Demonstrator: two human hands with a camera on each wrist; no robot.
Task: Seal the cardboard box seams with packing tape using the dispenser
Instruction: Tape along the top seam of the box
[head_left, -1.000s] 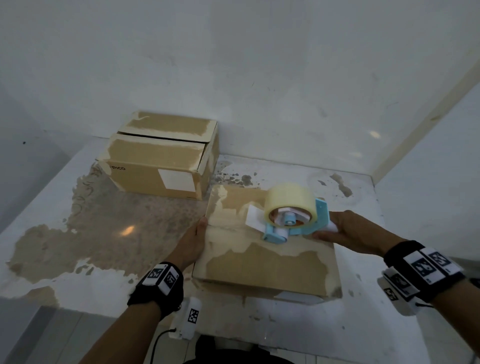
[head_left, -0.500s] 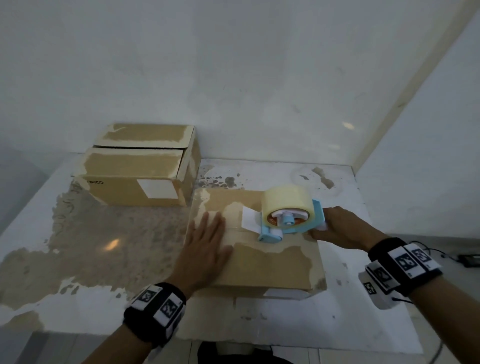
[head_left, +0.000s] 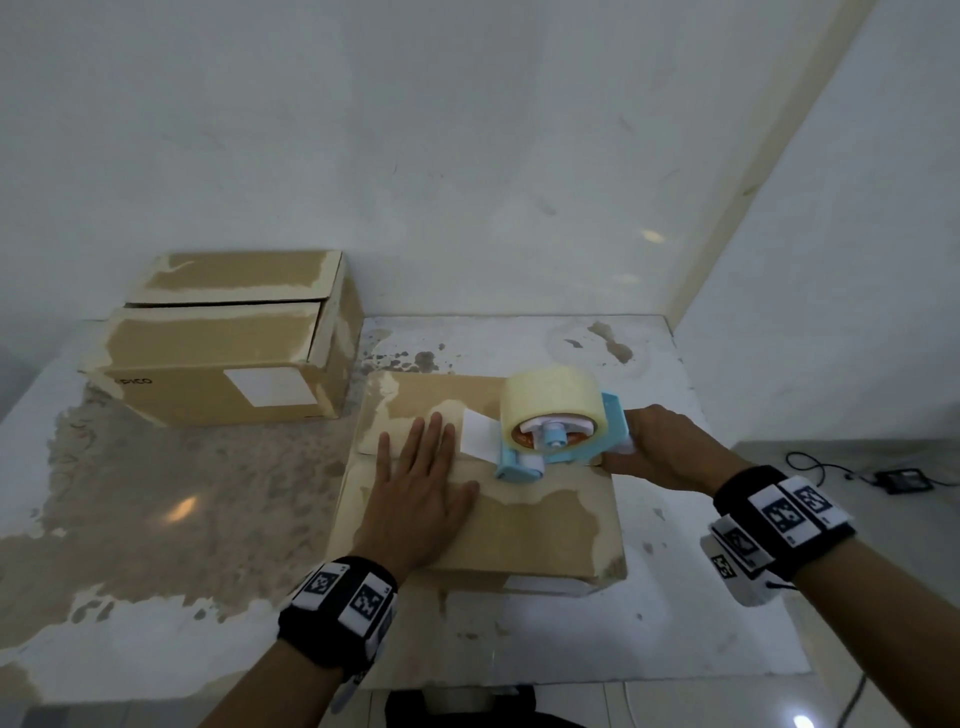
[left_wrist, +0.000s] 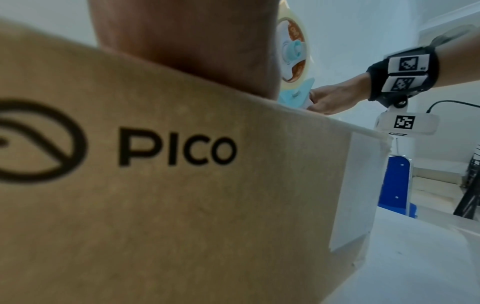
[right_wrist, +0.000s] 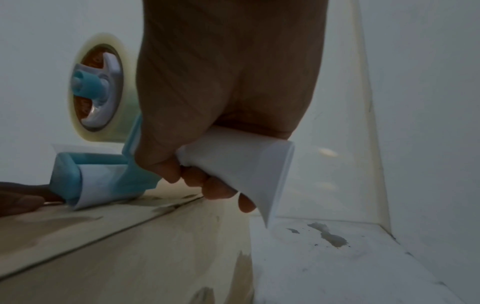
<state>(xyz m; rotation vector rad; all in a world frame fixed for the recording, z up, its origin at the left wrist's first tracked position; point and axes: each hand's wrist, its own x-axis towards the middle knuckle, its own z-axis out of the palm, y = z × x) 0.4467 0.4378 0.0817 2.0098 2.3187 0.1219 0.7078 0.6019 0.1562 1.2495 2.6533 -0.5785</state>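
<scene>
We've got the flat brown cardboard box (head_left: 524, 525) on the worn white tabletop (head_left: 156, 519). Our left hand (head_left: 415, 499) lies flat with fingers straight on its lid, probably to stop it sliding. Our right hand (head_left: 662, 449) is wrapped round the handle of the light-blue tape dispenser (head_left: 550, 441), roller down on the centre seam (right_wrist: 145, 220) so tape lands there.

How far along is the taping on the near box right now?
Done: the near box has its flaps closed, the left hand lying flat on top. In hand: the right hand grips the tape dispenser, its front end down at the centre seam. Left: that seam looks bare toward the right edge, and the far box shows an open gap between its flaps.
</scene>
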